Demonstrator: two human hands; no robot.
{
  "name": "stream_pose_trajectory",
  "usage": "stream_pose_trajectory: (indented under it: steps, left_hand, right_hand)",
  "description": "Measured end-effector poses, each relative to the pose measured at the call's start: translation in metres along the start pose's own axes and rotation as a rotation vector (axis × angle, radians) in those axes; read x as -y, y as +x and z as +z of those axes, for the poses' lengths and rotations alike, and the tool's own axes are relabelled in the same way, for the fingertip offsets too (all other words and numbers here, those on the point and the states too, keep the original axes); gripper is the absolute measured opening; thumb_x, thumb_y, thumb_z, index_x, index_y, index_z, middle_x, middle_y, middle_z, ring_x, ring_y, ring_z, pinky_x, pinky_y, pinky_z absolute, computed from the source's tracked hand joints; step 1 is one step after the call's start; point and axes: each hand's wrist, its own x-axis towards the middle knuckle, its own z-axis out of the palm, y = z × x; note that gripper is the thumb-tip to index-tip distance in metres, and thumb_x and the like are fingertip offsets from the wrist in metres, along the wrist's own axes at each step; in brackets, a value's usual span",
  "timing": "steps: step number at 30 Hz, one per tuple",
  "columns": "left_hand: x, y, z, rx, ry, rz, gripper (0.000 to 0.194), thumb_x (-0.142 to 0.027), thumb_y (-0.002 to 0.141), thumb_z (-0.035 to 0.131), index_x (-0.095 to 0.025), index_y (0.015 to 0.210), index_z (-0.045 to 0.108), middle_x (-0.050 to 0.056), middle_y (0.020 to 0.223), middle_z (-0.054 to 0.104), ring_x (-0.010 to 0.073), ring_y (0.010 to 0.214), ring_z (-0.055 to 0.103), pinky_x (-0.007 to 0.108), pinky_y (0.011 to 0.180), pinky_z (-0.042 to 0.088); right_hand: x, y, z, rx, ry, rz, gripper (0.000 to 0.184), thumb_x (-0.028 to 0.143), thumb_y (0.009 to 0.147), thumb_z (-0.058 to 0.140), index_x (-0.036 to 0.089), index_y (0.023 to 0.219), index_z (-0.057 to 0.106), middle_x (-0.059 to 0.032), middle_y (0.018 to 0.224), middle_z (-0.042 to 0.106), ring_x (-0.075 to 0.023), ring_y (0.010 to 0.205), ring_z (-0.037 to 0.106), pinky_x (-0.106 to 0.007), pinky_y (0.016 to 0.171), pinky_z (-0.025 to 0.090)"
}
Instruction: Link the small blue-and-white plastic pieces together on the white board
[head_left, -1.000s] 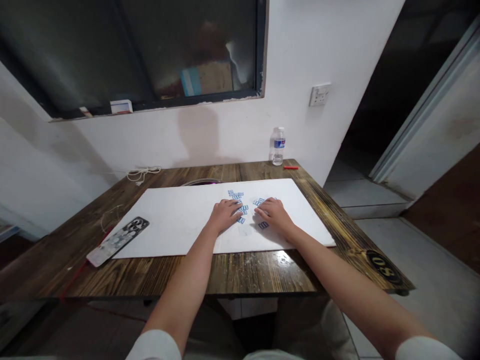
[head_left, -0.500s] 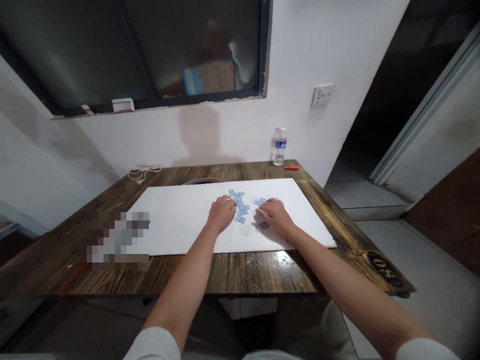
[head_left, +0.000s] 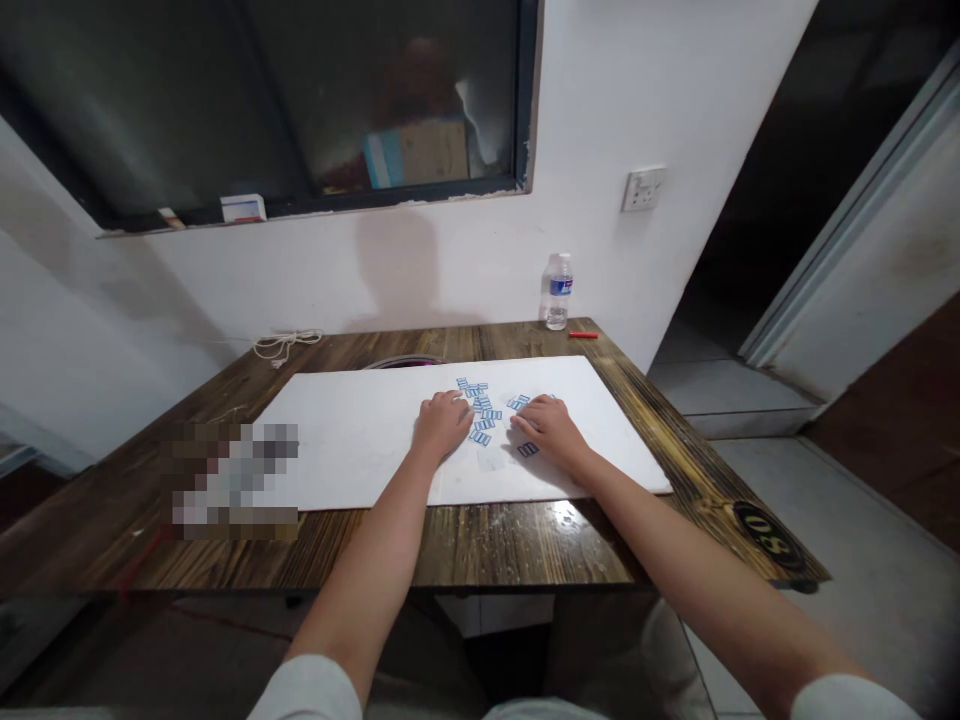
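Small blue-outlined pieces (head_left: 481,420), too small to identify, lie in a loose, overlapping cluster on a white board (head_left: 352,430). At the cluster's left edge, my left hand (head_left: 444,424) rests palm down, its loosely bent fingers apart and its fingertips against the nearest pieces. My right hand (head_left: 551,428) sits palm down to the right, fingers bent but not closed. It partly covers a smaller group of blue-outlined pieces (head_left: 517,402). One darker blue piece (head_left: 528,450) lies just below its fingers. Neither hand visibly lifts anything.
The board lies on a dark wooden table (head_left: 510,550). Along the back are a white cable (head_left: 285,345), a water bottle (head_left: 557,292) and a red pen-like stick (head_left: 583,335). A round object (head_left: 405,361) shows behind the board. A blurred patch (head_left: 240,485) covers its left end.
My left hand has shifted very slightly left, and the pieces beside it have moved a little closer together. My right hand stays almost in place.
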Motion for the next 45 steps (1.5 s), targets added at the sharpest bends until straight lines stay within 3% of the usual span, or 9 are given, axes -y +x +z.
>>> stream_pose_trajectory:
  steps: [3, 15, 19, 23, 28, 33, 39, 45]
  left_hand:
    - [0.000, 0.000, -0.002, -0.024, -0.008, -0.011, 0.029, -0.036, 0.095, 0.047, -0.026, 0.106, 0.072, 0.007, 0.132, 0.061, 0.0274, 0.120, 0.052, 0.047, 0.101, 0.040]
    - [0.002, -0.001, 0.005, 0.119, 0.012, 0.084, 0.047, -0.053, 0.094, 0.048, -0.037, 0.137, 0.055, 0.006, 0.153, 0.042, 0.0321, 0.139, 0.036, 0.053, 0.108, 0.033]
    - [0.000, 0.000, 0.002, 0.084, -0.022, 0.109, 0.036, -0.047, 0.093, 0.051, -0.032, 0.122, 0.065, 0.005, 0.149, 0.048, 0.0307, 0.136, 0.040, 0.051, 0.107, 0.035]
    - [0.000, 0.002, -0.001, 0.023, -0.039, 0.062, 0.028, -0.040, 0.094, 0.049, -0.025, 0.102, 0.072, 0.007, 0.132, 0.061, 0.0271, 0.123, 0.052, 0.047, 0.102, 0.040]
    - [0.001, 0.001, -0.001, 0.017, -0.039, 0.070, 0.029, -0.041, 0.093, 0.052, -0.027, 0.110, 0.071, 0.006, 0.134, 0.061, 0.0275, 0.123, 0.052, 0.047, 0.100, 0.041]
    - [0.000, 0.001, -0.002, -0.021, -0.039, 0.005, 0.028, -0.035, 0.094, 0.048, -0.025, 0.098, 0.074, 0.006, 0.131, 0.064, 0.0260, 0.120, 0.054, 0.045, 0.102, 0.039]
    - [0.000, 0.002, -0.003, 0.087, -0.119, 0.140, 0.035, -0.034, 0.096, 0.046, -0.031, 0.126, 0.065, 0.002, 0.137, 0.061, 0.0223, 0.129, 0.050, 0.042, 0.107, 0.036]
    - [-0.001, 0.001, 0.001, 0.210, -0.082, 0.180, 0.047, -0.048, 0.095, 0.046, -0.035, 0.140, 0.053, 0.001, 0.154, 0.044, 0.0259, 0.141, 0.038, 0.048, 0.111, 0.031]
  right_hand:
    - [0.000, 0.000, 0.000, 0.003, 0.000, -0.001, 0.035, 0.036, 0.098, 0.047, 0.021, 0.077, 0.070, -0.0064, 0.088, 0.074, -0.0240, 0.095, 0.057, -0.038, 0.085, 0.031]
    - [0.001, 0.000, 0.000, 0.003, -0.026, -0.014, 0.033, 0.034, 0.098, 0.049, 0.021, 0.078, 0.071, -0.0064, 0.088, 0.074, -0.0244, 0.095, 0.057, -0.039, 0.085, 0.031]
    - [0.001, 0.000, 0.000, 0.005, -0.040, -0.011, 0.032, 0.034, 0.098, 0.048, 0.022, 0.080, 0.072, -0.0076, 0.088, 0.074, -0.0248, 0.096, 0.058, -0.039, 0.084, 0.033]
    - [0.001, 0.001, 0.000, 0.008, -0.044, -0.004, 0.031, 0.034, 0.097, 0.049, 0.022, 0.080, 0.072, -0.0076, 0.089, 0.074, -0.0248, 0.096, 0.059, -0.039, 0.084, 0.033]
    - [0.001, 0.001, -0.001, 0.010, -0.030, -0.007, 0.031, 0.033, 0.098, 0.050, 0.023, 0.079, 0.072, -0.0068, 0.090, 0.074, -0.0247, 0.096, 0.058, -0.039, 0.085, 0.033]
    - [0.002, 0.000, -0.002, 0.012, -0.026, -0.010, 0.032, 0.033, 0.098, 0.049, 0.022, 0.079, 0.071, -0.0063, 0.089, 0.074, -0.0238, 0.095, 0.057, -0.038, 0.085, 0.032]
    - [-0.001, 0.003, -0.004, -0.053, -0.039, 0.093, 0.031, 0.033, 0.098, 0.048, 0.022, 0.082, 0.072, -0.0054, 0.088, 0.075, -0.0241, 0.094, 0.057, -0.038, 0.084, 0.033]
    - [-0.020, 0.005, -0.011, -0.090, -0.095, 0.194, 0.029, 0.026, 0.096, 0.047, 0.021, 0.097, 0.075, -0.0087, 0.101, 0.075, -0.0261, 0.100, 0.061, -0.038, 0.088, 0.038]
